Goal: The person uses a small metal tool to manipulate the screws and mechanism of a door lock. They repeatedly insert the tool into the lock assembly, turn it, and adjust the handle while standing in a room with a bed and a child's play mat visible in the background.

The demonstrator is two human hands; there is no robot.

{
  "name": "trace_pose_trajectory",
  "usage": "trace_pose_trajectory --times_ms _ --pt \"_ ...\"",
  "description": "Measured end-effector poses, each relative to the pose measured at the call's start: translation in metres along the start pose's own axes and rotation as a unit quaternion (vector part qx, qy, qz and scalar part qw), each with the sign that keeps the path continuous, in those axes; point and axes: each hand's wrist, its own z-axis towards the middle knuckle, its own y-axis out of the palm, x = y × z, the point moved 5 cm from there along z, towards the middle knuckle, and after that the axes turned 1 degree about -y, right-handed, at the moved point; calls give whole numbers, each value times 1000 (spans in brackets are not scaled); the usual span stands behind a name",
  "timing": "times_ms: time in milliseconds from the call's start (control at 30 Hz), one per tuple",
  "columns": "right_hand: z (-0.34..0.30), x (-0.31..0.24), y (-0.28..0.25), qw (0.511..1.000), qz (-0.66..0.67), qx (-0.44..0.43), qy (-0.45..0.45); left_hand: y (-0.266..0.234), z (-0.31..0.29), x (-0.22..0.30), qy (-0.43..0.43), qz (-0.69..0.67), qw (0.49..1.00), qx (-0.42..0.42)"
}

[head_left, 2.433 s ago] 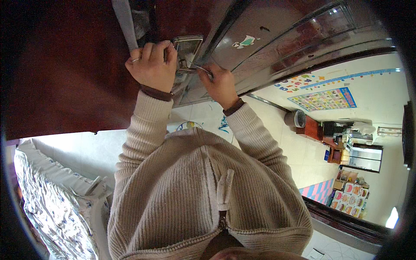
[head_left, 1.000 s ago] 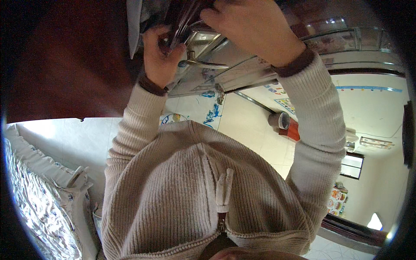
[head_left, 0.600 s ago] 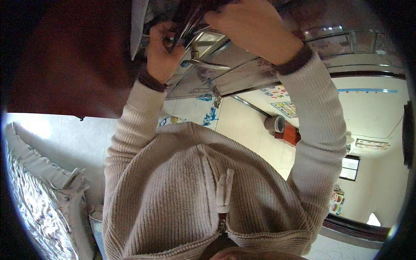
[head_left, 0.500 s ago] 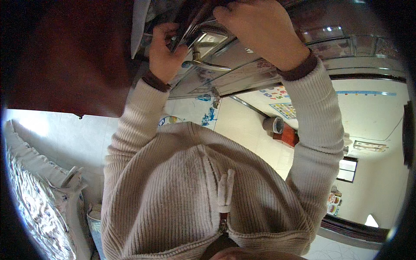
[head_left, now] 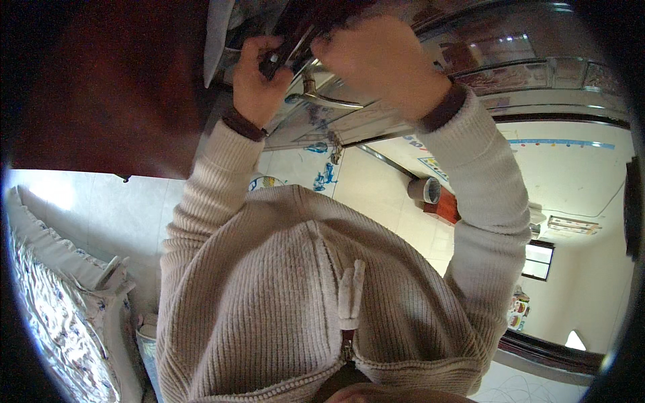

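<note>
A door (head_left: 484,57) is standing on the far side. Left of its handle (head_left: 336,103), the left hand (head_left: 261,84) is curling half-open; the right hand (head_left: 383,64), loosely bent, is blurring beyond (I cannot tell either hold). Bracing the left is probably helping.

left hand (head_left: 259,87), right hand (head_left: 393,67), door (head_left: 484,54), curved handle (head_left: 334,102)

This looks like a home. Ruffled white, blue-patterned bedding (head_left: 57,302) lies near pale floor tiles (head_left: 134,218); 1 glossy brown panelled door (head_left: 497,75) has a curved metal handle (head_left: 332,102).
</note>
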Motion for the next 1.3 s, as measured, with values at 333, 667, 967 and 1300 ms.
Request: trace_pose_trajectory --times_ms 333,667,967,1300 --pt "-61 13 24 949 300 40 90 -3 -7 33 222 282 931 66" --pt "-90 -69 134 763 454 252 385 10 -4 51 353 437 824 69" --pt "-83 -77 136 799 406 249 367 17 1 24 326 487 799 131" --pt "-86 -92 148 810 362 250 388 18 -25 2 239 442 863 55"
